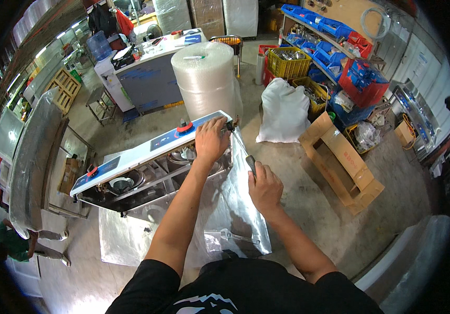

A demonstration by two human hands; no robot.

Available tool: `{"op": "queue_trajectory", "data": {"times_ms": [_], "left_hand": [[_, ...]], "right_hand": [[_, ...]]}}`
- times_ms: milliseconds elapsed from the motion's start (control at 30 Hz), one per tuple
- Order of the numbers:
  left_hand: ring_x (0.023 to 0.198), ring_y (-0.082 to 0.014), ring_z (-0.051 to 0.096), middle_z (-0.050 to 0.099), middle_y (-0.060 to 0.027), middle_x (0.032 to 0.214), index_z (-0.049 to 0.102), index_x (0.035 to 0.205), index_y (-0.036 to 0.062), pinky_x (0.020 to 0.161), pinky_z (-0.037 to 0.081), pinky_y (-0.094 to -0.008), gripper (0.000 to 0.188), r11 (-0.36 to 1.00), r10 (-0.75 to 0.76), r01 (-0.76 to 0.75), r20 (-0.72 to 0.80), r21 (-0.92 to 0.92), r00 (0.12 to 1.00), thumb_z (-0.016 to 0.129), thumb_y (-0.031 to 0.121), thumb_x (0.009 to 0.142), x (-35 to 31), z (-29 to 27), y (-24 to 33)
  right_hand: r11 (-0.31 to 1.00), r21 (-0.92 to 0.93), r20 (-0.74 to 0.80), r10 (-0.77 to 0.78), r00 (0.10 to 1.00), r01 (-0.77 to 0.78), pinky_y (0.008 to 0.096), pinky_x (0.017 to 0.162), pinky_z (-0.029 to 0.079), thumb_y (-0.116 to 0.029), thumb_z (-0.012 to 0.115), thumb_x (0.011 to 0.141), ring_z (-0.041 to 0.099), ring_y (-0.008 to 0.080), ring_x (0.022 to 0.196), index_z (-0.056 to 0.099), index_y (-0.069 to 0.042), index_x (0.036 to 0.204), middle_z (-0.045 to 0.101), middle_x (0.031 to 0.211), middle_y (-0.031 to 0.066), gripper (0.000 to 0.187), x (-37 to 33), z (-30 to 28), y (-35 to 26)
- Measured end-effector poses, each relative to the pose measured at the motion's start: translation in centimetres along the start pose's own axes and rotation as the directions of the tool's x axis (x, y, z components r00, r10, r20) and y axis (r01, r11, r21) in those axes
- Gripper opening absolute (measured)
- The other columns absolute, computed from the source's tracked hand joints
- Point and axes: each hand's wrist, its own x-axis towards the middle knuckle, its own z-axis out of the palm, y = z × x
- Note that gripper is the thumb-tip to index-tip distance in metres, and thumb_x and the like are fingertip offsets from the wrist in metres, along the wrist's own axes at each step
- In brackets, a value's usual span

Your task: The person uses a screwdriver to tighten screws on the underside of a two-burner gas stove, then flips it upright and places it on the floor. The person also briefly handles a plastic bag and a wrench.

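Observation:
A long metal appliance with a burner-like round part point(121, 184) inside stands on a metal-topped table, its insides exposed. Along its far side runs a white control panel point(130, 158) with blue sections and two red-and-black knobs, one of them a raised knob point(184, 126). My left hand point(213, 139) is closed over the panel's right end, fingers curled at a small black part point(229, 126). In my right hand point(265, 189) is a screwdriver point(251, 163), its dark handle gripped and its shaft slanting up to that end. Where its tip meets the panel is too small to tell.
On the table's near part lie a wrench point(239, 237) and a small clear bag point(213, 242). A bubble wrap roll point(204, 78) stands behind the appliance. Rightward are a white sack point(283, 112), an open cardboard box point(342, 166) and shelved blue bins point(329, 55). Another person point(13, 243) is far left.

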Motion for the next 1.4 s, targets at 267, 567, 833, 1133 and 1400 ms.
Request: {"op": "queue_trajectory", "data": {"times_ms": [267,567,833,1133,1400], "left_hand": [[0.118,-0.03,0.059,0.066,-0.0079,0.127,0.065,0.124,0.0102,0.1,0.042,-0.0428,0.042,1.0,-0.006,0.006,-0.013,-0.005,1.0,0.068,0.027,0.086,0.2,0.1,-0.1],[0.12,-0.0273,0.059,0.065,-0.0057,0.128,0.065,0.123,0.0113,0.101,0.041,-0.0423,0.039,1.0,0.013,-0.014,-0.019,-0.018,1.0,0.069,0.026,0.087,0.1,0.0,-0.1],[0.12,-0.0274,0.059,0.065,-0.0055,0.129,0.064,0.125,0.0129,0.101,0.041,-0.0417,0.04,0.999,0.029,-0.028,-0.033,0.034,0.999,0.068,0.028,0.088,0.2,0.7,-0.6],[0.121,-0.0272,0.058,0.064,-0.0061,0.13,0.064,0.126,0.0125,0.103,0.04,-0.0423,0.04,1.0,-0.001,0.001,0.0,0.005,1.0,0.067,0.027,0.089,0.0,0.1,0.0],[0.12,-0.0285,0.059,0.064,-0.0073,0.13,0.065,0.126,0.0115,0.102,0.04,-0.0421,0.039,0.999,0.036,-0.034,-0.04,0.025,0.999,0.066,0.027,0.089,0.0,0.5,-0.1]], "right_hand": [[-0.059,0.651,0.72,0.363,0.591,-0.757,0.0292,0.049,0.042,-0.028,0.061,0.098,0.05,0.013,0.051,0.058,-0.007,0.11,0.062,0.087,0.0045,0.024,0.7,0.6,1.4],[0.616,0.583,0.428,0.321,0.845,-0.529,0.0366,0.059,0.048,-0.028,0.061,0.097,0.058,0.0182,0.062,0.059,-0.005,0.109,0.063,0.087,0.0088,0.025,0.4,0.4,0.3],[-0.632,0.265,0.93,-0.031,0.366,-0.728,0.0223,0.046,0.033,-0.036,0.058,0.1,0.039,0.0063,0.045,0.062,-0.007,0.107,0.058,0.08,0.0004,0.03,1.7,0.6,3.9],[0.56,0.565,0.474,0.381,0.794,-0.606,0.037,0.056,0.046,-0.025,0.063,0.094,0.057,0.0227,0.058,0.059,-0.004,0.109,0.061,0.081,0.0086,0.026,-0.5,1.0,1.2],[-0.599,0.33,0.915,0.012,0.404,-0.73,0.0235,0.044,0.032,-0.039,0.058,0.101,0.038,0.0058,0.043,0.06,-0.005,0.112,0.059,0.078,0.0004,0.035,1.9,0.0,3.9]]}}
